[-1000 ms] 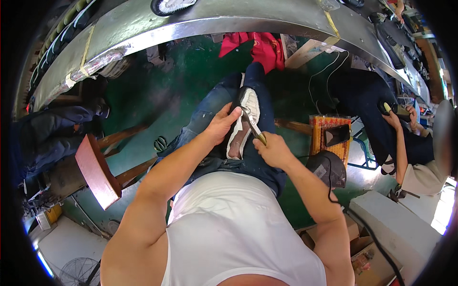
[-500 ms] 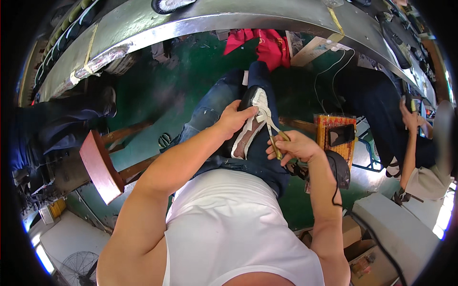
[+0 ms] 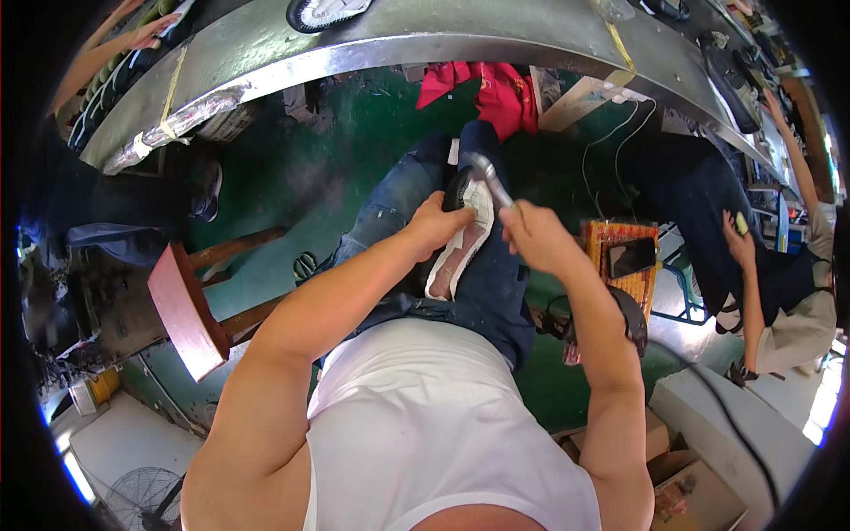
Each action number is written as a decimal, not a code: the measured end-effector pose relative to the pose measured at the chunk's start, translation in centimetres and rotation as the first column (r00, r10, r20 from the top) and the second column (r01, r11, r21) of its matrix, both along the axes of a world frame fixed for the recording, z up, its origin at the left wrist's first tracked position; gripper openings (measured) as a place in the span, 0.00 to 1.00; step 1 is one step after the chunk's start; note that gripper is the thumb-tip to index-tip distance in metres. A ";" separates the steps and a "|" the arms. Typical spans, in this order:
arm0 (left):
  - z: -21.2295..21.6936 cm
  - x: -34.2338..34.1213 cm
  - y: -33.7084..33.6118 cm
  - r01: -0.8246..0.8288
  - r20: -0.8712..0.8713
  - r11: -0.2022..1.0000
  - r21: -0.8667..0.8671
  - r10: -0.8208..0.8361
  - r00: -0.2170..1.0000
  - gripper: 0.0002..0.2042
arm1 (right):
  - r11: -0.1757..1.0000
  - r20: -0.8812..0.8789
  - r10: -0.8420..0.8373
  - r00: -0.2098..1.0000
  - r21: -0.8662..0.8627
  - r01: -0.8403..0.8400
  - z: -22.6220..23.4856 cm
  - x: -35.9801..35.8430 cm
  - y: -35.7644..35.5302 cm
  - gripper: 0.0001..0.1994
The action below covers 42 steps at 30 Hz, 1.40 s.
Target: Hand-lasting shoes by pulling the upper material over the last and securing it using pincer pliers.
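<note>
A shoe upper on its last [image 3: 455, 269] lies bottom up across my thighs, with a dark toe, a white folded-in edge and a brownish middle. My left hand [image 3: 434, 223] is closed round its side, thumb pressed on the white edge. In my right hand [image 3: 542, 235] are metal lasting pliers [image 3: 496, 184], their grip hidden in my closed fingers. The head of the pliers is over the toe end of the shoe and slightly blurred; whether it touches cannot be made out.
A metal-topped bench [image 3: 398, 55] runs across the far side, with another shoe [image 3: 324, 12] on it. A wooden stool [image 3: 188, 311] stands at left. At right are a phone [image 3: 631, 257] on an orange woven seat, a dark cable [image 3: 722, 405] and a seated co-worker [image 3: 797, 305].
My right hand has moved up and the pliers have come off the white strip to the toe end. My left hand keeps its hold. A co-worker's arms have appeared at the far left.
</note>
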<state>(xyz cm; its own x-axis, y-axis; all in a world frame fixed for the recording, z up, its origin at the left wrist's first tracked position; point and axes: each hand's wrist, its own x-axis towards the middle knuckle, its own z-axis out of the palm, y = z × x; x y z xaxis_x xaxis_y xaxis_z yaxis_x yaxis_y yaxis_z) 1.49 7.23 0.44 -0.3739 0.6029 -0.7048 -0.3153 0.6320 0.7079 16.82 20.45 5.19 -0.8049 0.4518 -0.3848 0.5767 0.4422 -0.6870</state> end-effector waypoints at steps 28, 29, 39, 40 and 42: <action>-2.7 0.2 -5.4 0.269 0.027 0.865 0.424 -0.309 0.951 0.46 | 0.977 0.085 0.168 0.982 0.118 -0.177 -2.4 8.5 -6.0 0.08; -2.8 0.7 -5.6 0.208 0.048 0.878 0.432 -0.252 0.966 0.46 | 0.979 0.090 0.163 0.983 0.112 -0.173 -1.8 8.7 -5.2 0.08; -2.7 3.5 -4.0 0.234 -0.400 0.967 0.102 -0.176 0.899 0.47 | 0.997 0.009 -0.044 0.999 0.062 0.043 -2.8 4.8 -5.7 0.19; -1.8 3.2 -4.3 0.305 -0.460 0.949 -0.073 -0.304 0.834 0.49 | 0.997 0.005 -0.047 0.999 0.063 0.046 -2.5 4.6 -5.5 0.19; -2.3 1.8 -7.3 0.316 -0.193 0.939 0.138 -0.288 0.938 0.51 | 0.997 0.032 0.008 0.999 0.072 -0.011 -1.5 4.6 -5.6 0.19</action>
<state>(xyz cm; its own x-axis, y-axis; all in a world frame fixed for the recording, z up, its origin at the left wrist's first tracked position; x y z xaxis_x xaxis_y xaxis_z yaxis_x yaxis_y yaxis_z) 3.28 -0.11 -1.88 -0.2600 0.8074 -0.5296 0.0041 0.5494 0.8355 21.45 14.83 3.67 -0.7973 0.4716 -0.3767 0.5930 0.4953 -0.6348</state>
